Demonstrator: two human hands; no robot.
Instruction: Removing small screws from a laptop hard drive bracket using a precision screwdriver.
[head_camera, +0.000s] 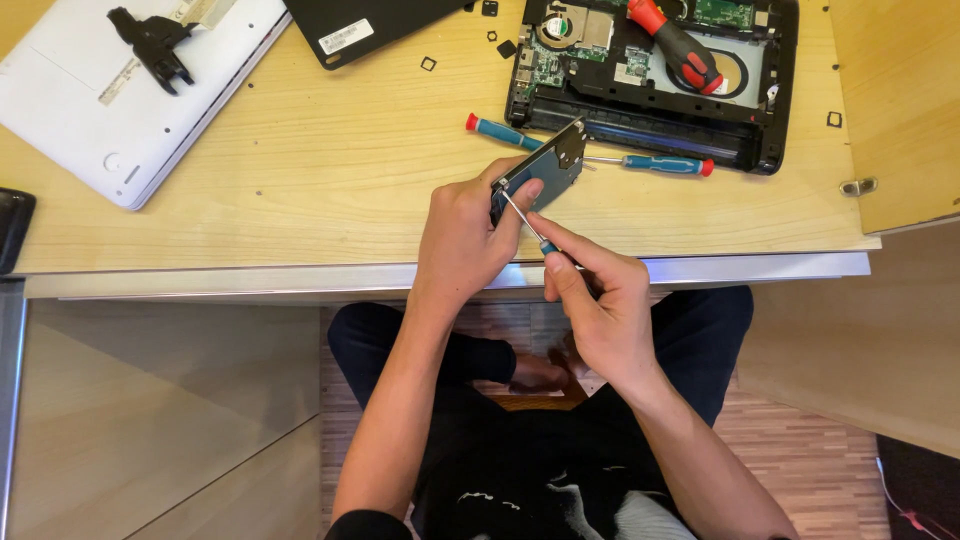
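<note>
your left hand (462, 240): clamped on hard drive (545, 170), tilted up-right
your right hand (595, 300): pinching small screwdriver (525, 222), tip at drive's near edge

Dark flat drive (545, 165) tilted on edge above desk edge; thin blue-handled screwdriver (528, 226) tip against its side.

Bare left hand (462, 240) and bare right hand (597, 300), forearms uncovered to the elbows, black top with a white printed pattern, dark trousers on both legs
</note>
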